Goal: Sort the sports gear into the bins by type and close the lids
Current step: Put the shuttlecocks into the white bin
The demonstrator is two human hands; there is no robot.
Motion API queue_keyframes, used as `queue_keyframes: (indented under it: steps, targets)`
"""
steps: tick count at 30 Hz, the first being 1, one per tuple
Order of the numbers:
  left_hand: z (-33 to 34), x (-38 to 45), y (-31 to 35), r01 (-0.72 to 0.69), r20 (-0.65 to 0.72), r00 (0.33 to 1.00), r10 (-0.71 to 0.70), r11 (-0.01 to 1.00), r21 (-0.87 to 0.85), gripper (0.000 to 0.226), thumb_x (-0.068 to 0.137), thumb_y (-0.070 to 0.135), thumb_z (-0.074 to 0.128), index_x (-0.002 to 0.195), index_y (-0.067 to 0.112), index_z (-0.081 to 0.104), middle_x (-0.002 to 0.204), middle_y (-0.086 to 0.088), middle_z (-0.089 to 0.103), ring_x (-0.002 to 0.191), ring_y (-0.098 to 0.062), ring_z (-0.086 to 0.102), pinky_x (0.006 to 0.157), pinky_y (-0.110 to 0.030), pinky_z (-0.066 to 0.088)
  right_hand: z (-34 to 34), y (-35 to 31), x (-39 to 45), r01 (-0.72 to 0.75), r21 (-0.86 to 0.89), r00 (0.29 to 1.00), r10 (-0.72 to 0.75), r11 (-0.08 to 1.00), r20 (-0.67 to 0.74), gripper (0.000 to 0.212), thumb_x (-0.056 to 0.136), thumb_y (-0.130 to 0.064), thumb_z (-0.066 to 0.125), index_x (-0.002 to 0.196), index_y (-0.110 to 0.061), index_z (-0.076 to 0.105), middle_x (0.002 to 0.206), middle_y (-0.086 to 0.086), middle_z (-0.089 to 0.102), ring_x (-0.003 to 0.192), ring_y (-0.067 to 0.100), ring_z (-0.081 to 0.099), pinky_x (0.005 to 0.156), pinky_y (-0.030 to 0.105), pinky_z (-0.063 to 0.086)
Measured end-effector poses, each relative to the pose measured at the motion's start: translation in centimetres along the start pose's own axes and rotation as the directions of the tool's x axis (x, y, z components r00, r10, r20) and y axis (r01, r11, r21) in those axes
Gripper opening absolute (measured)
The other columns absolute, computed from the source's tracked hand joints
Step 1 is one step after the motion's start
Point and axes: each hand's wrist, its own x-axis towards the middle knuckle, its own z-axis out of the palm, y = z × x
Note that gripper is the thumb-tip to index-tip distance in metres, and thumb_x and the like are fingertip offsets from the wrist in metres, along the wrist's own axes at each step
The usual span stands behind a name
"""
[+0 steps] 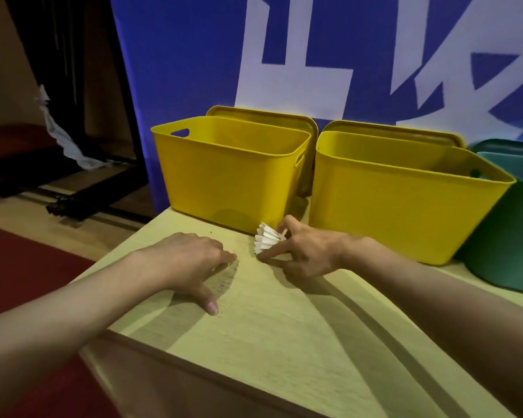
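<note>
A white feather shuttlecock lies on its side on the pale wooden table, just in front of the left yellow bin. My right hand has its fingers closed around the shuttlecock's cork end. My left hand rests flat on the table to the left, fingers spread, holding nothing. A second yellow bin stands to the right. Both bins are uncovered, each with a yellow lid leaning upright behind it. What is inside the bins is hidden.
A green bin stands at the far right, partly cut off, with a teal lid behind it. A blue and white banner rises behind the bins. The table's left edge drops to a red floor.
</note>
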Motion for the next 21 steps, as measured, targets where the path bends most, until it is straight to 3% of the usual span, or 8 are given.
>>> queue_keyframes:
  steps: [3, 9, 14, 17, 21]
  targets:
    - [-0.6, -0.2, 0.1, -0.006, 0.021, 1.000, 0.006, 1.000, 0.016, 0.101, 0.067, 0.082, 0.068, 0.151, 0.038, 0.035, 0.134, 0.011, 0.056, 0.115, -0.016, 0.055, 0.090, -0.039, 0.051, 0.4, -0.7, -0.4, -0.022, -0.071, 1.000, 0.022, 0.997, -0.007, 0.046, 0.101, -0.050, 0.044, 0.147, -0.053, 0.041, 0.126, 0.004, 0.043, 0.110, 0.023, 0.049, 0.091, 0.039, 0.047]
    - [-3.8, -0.3, 2.7, -0.006, 0.027, 1.000, 0.006, 1.000, 0.006, 0.095, 0.069, 0.084, 0.064, 0.150, 0.041, 0.038, 0.146, 0.013, 0.053, 0.127, -0.016, 0.053, 0.096, -0.037, 0.051, 0.2, -1.6, -5.6, -0.028, -0.076, 0.988, 0.016, 0.997, -0.155, 0.039, 0.104, -0.042, 0.043, 0.141, -0.044, 0.054, 0.114, 0.006, 0.056, 0.097, 0.024, 0.057, 0.077, 0.039, 0.052]
    - [-8.8, 1.5, 9.4, -0.114, -0.008, 0.993, 0.115, 0.990, 0.084, 0.077, 0.082, 0.086, 0.043, 0.146, 0.044, 0.043, 0.145, 0.008, 0.054, 0.130, -0.020, 0.053, 0.097, -0.041, 0.050, 2.4, -0.4, -17.2, -0.191, 0.068, 0.936, 0.203, 0.979, -0.287, 0.039, 0.105, -0.049, 0.039, 0.142, -0.044, 0.048, 0.130, 0.003, 0.054, 0.108, 0.019, 0.054, 0.085, 0.039, 0.054]
    - [-12.2, 3.5, 14.9, -0.227, -0.020, 0.973, 0.232, 0.965, 0.131, 0.078, 0.081, 0.086, 0.045, 0.146, 0.044, 0.043, 0.144, 0.007, 0.055, 0.129, -0.021, 0.054, 0.096, -0.042, 0.051, 4.2, 1.1, -25.2, -0.314, 0.154, 0.889, 0.347, 0.937, -0.298, 0.039, 0.104, -0.053, 0.038, 0.143, -0.050, 0.041, 0.137, -0.002, 0.047, 0.111, 0.013, 0.050, 0.089, 0.035, 0.054]
    - [-14.9, 6.6, 23.6, -0.341, -0.001, 0.939, 0.345, 0.927, 0.154, 0.079, 0.078, 0.087, 0.049, 0.145, 0.045, 0.042, 0.142, 0.009, 0.057, 0.128, -0.022, 0.054, 0.100, -0.045, 0.050, 5.5, 4.6, -35.4, -0.469, 0.177, 0.786, 0.501, 0.865, -0.364, 0.035, 0.105, -0.054, 0.033, 0.138, -0.050, 0.042, 0.131, -0.002, 0.049, 0.105, 0.012, 0.052, 0.086, 0.033, 0.055]
